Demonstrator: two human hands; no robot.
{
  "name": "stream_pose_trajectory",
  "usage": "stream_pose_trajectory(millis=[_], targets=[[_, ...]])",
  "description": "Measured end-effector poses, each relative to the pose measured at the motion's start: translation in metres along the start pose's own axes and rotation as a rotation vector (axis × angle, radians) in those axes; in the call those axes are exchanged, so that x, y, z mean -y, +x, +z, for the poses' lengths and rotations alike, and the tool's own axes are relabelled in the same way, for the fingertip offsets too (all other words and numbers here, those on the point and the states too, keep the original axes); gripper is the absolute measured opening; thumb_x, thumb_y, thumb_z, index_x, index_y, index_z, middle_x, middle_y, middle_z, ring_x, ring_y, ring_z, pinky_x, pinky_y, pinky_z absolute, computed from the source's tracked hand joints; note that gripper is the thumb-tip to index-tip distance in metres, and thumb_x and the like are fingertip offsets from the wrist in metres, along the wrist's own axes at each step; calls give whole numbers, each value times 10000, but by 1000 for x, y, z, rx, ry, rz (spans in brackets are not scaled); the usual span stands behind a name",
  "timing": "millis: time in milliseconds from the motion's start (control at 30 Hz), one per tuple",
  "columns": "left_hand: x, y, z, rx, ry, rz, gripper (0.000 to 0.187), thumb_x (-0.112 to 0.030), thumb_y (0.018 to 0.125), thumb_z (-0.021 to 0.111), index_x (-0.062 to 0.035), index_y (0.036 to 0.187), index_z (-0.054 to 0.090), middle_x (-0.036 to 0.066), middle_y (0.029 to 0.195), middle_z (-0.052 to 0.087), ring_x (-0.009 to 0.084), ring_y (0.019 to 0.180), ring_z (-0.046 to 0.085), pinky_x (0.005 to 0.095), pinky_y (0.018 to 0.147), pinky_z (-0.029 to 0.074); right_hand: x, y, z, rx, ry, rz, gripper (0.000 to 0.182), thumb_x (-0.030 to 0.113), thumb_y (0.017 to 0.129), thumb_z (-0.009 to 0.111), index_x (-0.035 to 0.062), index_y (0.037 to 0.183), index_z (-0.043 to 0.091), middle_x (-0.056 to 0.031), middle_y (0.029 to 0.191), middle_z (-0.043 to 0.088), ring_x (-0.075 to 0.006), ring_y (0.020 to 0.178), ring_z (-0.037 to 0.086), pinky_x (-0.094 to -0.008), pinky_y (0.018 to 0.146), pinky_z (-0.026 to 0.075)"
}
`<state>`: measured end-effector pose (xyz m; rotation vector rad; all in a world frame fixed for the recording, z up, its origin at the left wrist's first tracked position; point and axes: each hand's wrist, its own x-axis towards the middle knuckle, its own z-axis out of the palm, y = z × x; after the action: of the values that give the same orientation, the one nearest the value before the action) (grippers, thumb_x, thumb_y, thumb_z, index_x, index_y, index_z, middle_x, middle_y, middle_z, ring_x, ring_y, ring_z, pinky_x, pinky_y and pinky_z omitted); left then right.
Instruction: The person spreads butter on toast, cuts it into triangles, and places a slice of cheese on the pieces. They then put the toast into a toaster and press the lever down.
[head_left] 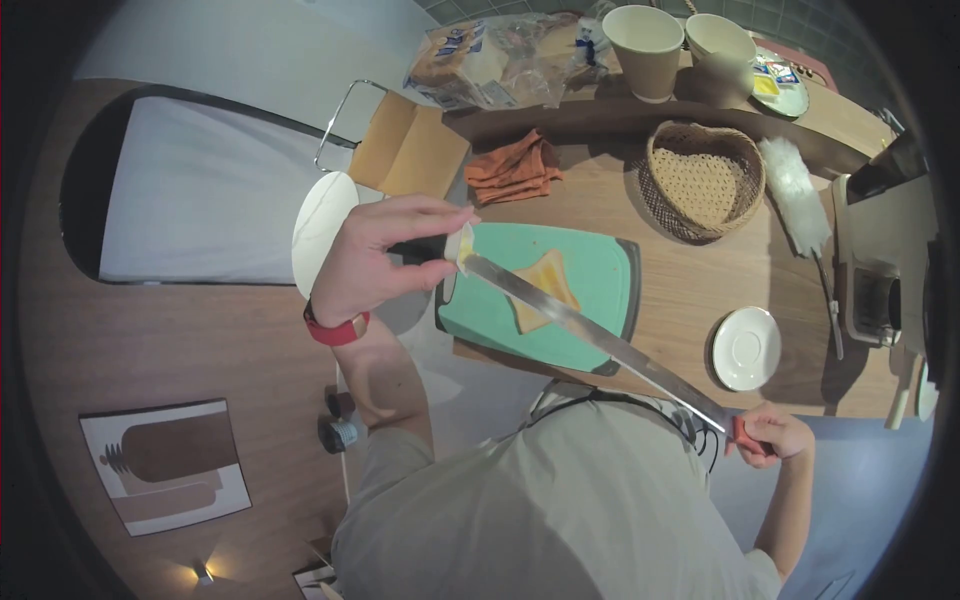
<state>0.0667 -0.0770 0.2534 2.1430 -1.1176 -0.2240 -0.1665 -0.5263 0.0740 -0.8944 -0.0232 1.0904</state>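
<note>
Between its thumb and fingers, my left hand [385, 250] grips a small white tub [457, 243] with something yellow at its edge. A red-strapped watch [337, 327] is on that wrist. My right hand [780, 437] is wrapped round the red handle of a long knife [590, 328]. The blade slants up to the left, its tip at the tub. Below the blade, a slice of bread [546, 290] with a yellowish patch lies on a green cutting board [500, 325]. A dark thing shows behind my left fingers; I cannot make out what it is.
A white saucer [746, 348] and a wicker basket [705, 178] stand right of the board. An orange cloth [515, 168] lies behind it. Bagged bread [465, 62], paper cups [643, 52] and a plate of small packets [785, 98] are on the shelf. A white duster [795, 195] lies right.
</note>
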Motion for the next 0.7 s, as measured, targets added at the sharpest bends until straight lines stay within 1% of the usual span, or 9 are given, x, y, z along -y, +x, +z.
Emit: stream_pose_trajectory(millis=[100, 200, 300, 400, 500, 633, 700], targets=[[-8, 0, 0, 16, 47, -39, 425, 13, 771, 774, -69, 1178, 684, 129, 1125, 681, 257, 1003, 661, 326, 894, 529, -2, 0, -2, 18, 6, -1, 490, 322, 1027, 459, -144, 986, 606, -91, 438, 383, -106, 314, 283, -248, 321, 215], [-12, 1, 1, 16, 63, -38, 424, 43, 759, 766, -64, 1162, 691, 121, 1110, 682, 245, 985, 660, 311, 869, 529, -3, 1, -3, 3, 28, 20, 515, 344, 1002, 503, -160, 950, 596, -109, 438, 381, -120, 312, 284, -258, 316, 192], [-13, 1, 0, 39, 53, -25, 455, 66, 748, 759, -61, 1178, 685, 113, 1105, 678, 227, 965, 651, 298, 841, 521, -9, 0, -8, 13, 92, 33, 503, 325, 991, 521, -171, 952, 594, -99, 430, 346, -126, 313, 279, -253, 307, 168], [-13, 1, -1, 39, 62, -22, 448, 84, 732, 758, -52, 1154, 694, 118, 1110, 680, 228, 963, 657, 294, 830, 532, -15, 0, -14, 75, 154, 18, 475, 272, 1016, 469, -186, 980, 592, -114, 444, 344, -126, 326, 255, -251, 323, 160], [-12, 1, -1, 34, 67, -48, 429, 56, 736, 772, -65, 1142, 702, 119, 1118, 684, 243, 989, 662, 310, 865, 534, -16, 1, -14, 72, 171, 27, 488, 287, 1008, 476, -187, 972, 586, -114, 444, 328, -117, 325, 232, -251, 318, 141], [-2, -1, 3, -5, 2, -25, 421, 23, 741, 789, -61, 1143, 696, 132, 1124, 687, 260, 1011, 661, 333, 885, 538, -23, 7, -14, 70, 233, -7, 442, 219, 996, 485, -212, 951, 575, -95, 435, 288, -121, 317, 229, -250, 302, 151], [5, -3, 6, -72, -77, 17, 418, -3, 748, 794, -55, 1149, 686, 143, 1117, 691, 271, 1028, 663, 350, 905, 538, -28, 11, -15, 97, 278, -46, 436, 198, 989, 487, -231, 963, 562, -62, 434, 252, -121, 312, 253, -246, 299, 153]])
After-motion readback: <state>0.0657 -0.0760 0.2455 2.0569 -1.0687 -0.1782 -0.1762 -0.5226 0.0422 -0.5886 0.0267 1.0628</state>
